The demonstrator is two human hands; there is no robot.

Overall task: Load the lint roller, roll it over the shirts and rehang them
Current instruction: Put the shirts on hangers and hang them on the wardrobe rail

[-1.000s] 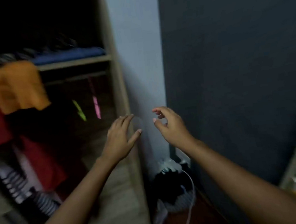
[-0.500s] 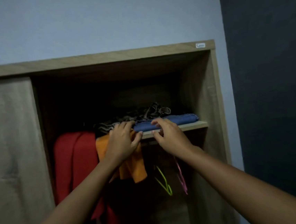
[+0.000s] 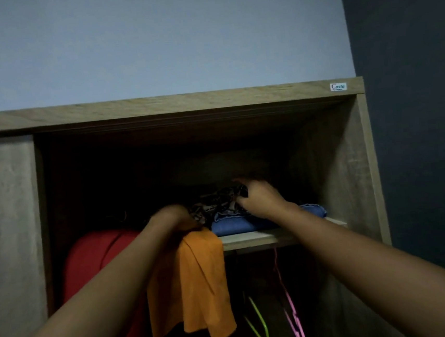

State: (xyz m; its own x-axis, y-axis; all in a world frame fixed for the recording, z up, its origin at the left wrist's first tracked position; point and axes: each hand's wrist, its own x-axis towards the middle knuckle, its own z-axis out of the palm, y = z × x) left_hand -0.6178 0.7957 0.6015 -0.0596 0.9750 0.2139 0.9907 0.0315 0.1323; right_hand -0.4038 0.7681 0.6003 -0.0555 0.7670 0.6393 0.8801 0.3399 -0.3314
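Both arms reach up into the open wardrobe (image 3: 350, 156), to the shelf (image 3: 252, 238) that carries folded clothes. The right hand (image 3: 259, 196) rests on the dark patterned garment (image 3: 213, 200) that lies atop the folded blue garment (image 3: 237, 224), its fingers curled over the cloth's far end; the motion blur and dim light leave it unclear whether it has actually closed on the fabric or only presses on it. The left hand (image 3: 173, 216) sits at the shelf's left end, just above the orange shirt (image 3: 197, 285) that drapes over the shelf edge, and its fingers are hidden in the dark, so I cannot tell whether it grips anything. No lint roller shows anywhere in view, and a red garment (image 3: 89, 265) hangs to the left, with a green hanger (image 3: 259, 325) and a pink hanger (image 3: 292, 316) dangling empty below the shelf. This looks like the fetching step: getting a garment, or perhaps the roller itself, out of the shelf pile. The next move calls for a firm pinch on the patterned cloth and a pull toward the body without dragging the blue stack off the edge. Half a second ago both hands were at the front lip of the shelf, on the blue and orange cloth; since then they have gone deeper and higher into the pile, and the camera has drawn closer.
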